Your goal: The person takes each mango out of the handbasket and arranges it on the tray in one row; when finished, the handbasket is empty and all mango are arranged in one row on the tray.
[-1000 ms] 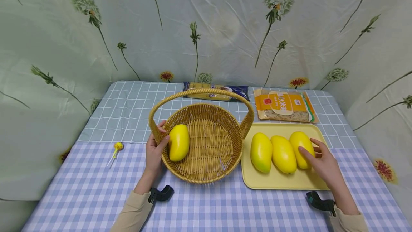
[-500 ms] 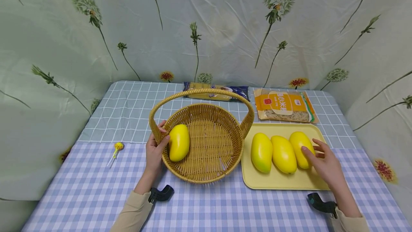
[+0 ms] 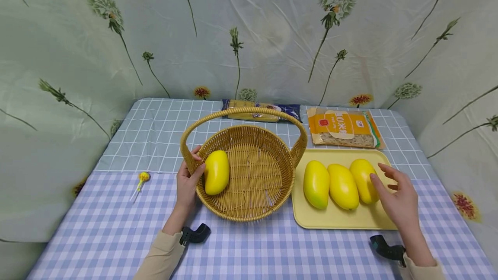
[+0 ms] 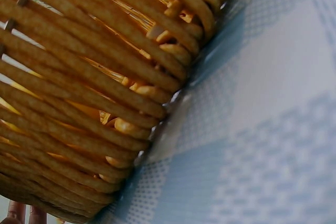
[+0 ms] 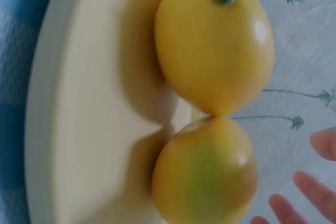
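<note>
left hand point(image 3: 188, 185) grips round brown wicker basket point(image 3: 253, 176) | right hand point(image 3: 400, 200) loosely spread beside oval yellow mango point(image 3: 362, 180) | right edge, rectangular pale-yellow tray point(image 3: 323, 219)

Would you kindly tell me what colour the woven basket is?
The basket is golden brown; the head view shows it best.

A dandelion-printed backdrop point(image 3: 280, 25) is hanging at twelve o'clock; a blue-checked cloth point(image 3: 249, 252) is covering the desk point(image 3: 144, 141) toward six o'clock.
</note>
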The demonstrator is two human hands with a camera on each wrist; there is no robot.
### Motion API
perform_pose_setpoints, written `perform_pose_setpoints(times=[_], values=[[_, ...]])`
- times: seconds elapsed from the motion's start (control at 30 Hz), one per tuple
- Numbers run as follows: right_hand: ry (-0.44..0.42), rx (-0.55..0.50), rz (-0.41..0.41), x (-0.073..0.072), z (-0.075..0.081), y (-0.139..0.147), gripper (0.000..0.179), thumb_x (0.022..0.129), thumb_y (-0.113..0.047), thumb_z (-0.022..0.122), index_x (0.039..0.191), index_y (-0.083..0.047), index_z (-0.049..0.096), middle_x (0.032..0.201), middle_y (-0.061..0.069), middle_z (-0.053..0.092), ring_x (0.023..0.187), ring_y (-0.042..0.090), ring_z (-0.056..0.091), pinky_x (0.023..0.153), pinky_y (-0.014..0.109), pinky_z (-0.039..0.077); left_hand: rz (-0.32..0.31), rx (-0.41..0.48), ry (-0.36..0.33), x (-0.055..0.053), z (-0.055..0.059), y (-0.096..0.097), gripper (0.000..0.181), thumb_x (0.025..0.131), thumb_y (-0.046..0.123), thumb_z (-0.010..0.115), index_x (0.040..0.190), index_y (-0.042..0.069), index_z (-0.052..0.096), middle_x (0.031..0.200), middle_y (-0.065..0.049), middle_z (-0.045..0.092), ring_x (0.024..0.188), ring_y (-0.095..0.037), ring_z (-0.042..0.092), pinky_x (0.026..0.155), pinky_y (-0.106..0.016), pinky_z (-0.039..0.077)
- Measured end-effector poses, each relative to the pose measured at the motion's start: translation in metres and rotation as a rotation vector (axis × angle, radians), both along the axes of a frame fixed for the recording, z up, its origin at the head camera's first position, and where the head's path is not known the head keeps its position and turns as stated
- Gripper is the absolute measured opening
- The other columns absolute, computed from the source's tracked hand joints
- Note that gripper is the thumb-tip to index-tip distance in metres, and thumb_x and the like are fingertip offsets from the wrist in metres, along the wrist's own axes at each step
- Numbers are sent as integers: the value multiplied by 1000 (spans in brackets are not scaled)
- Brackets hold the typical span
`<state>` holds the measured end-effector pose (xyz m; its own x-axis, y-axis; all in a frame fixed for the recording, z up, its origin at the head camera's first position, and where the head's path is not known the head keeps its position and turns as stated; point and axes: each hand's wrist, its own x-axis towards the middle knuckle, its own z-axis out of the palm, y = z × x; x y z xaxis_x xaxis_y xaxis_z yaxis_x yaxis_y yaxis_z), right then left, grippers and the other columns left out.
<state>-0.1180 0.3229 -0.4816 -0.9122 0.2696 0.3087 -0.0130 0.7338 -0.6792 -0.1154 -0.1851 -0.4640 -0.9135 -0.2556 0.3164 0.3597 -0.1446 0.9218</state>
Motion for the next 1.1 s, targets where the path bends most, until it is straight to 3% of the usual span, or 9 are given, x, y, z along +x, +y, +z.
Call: perform_pose_setpoints(times=[0.07, 0.3, 0.43, 0.77, 1.0, 1.1], values=[[64, -8, 1, 3, 8, -9, 43, 89, -35, 66, 128, -18, 61, 119, 6, 57, 104, 14, 48, 75, 13, 35, -1, -2, 2, 0, 0, 0, 20, 90, -9, 53, 104, -17, 42, 141, -29, 36, 133, -28, 33, 107, -29, 26], [207, -80, 87, 21, 59, -55, 30, 86, -7, 69, 115, -1, 66, 108, 7, 62, 98, 1, 47, 76, 12, 35, -9, 2, 6, 0, -1, 0, 22, 90, -8, 54, 105, -17, 41, 142, -29, 35, 132, -28, 34, 106, -28, 27], [258, -82, 148, 22, 68, -68, 29, 83, 1, 69, 112, -1, 67, 107, 7, 64, 100, -1, 47, 78, 13, 37, -4, 7, 7, 0, 0, 0, 22, 90, -8, 54, 105, -18, 40, 141, -28, 37, 132, -28, 34, 106, -28, 27], [374, -87, 345, 23, 84, -103, 33, 75, 18, 69, 105, 4, 67, 100, 17, 65, 98, 2, 52, 80, 15, 40, 3, 15, -6, 1, 1, 0, 24, 90, -7, 55, 105, -19, 40, 141, -24, 40, 131, -28, 35, 105, -27, 29], [464, -124, 557, 29, 118, -144, 25, 73, 18, 66, 96, 10, 66, 91, 21, 65, 86, 18, 57, 72, 17, 45, 5, 19, -7, 1, 1, -1, 24, 90, -8, 55, 105, -19, 41, 141, -23, 41, 131, -28, 35, 105, -28, 28], [500, -131, 652, 28, 125, -156, 22, 74, 13, 66, 96, 10, 66, 89, 19, 66, 81, 23, 58, 68, 19, 46, 5, 14, -6, 1, 0, 0, 23, 90, -8, 55, 105, -19, 41, 141, -24, 41, 132, -28, 35, 106, -28, 28]])
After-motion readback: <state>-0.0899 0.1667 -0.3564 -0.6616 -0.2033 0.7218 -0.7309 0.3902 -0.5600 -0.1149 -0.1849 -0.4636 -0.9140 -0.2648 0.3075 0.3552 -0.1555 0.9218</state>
